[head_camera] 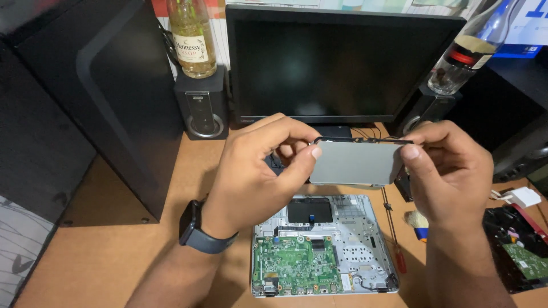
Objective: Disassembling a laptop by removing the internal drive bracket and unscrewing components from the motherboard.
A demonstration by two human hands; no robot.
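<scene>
Left hand and right hand each pinch an end of a flat grey rectangular touchpad panel, held above the opened silver laptop chassis with green circuit board on the wooden tabletop.

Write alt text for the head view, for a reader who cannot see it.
Two bare hands, left hand and right hand, hold a flat grey touchpad panel by its ends above an opened laptop base with a green circuit board, on a wooden desk. Behind stand a dark monitor, small speakers and two bottles.
</scene>
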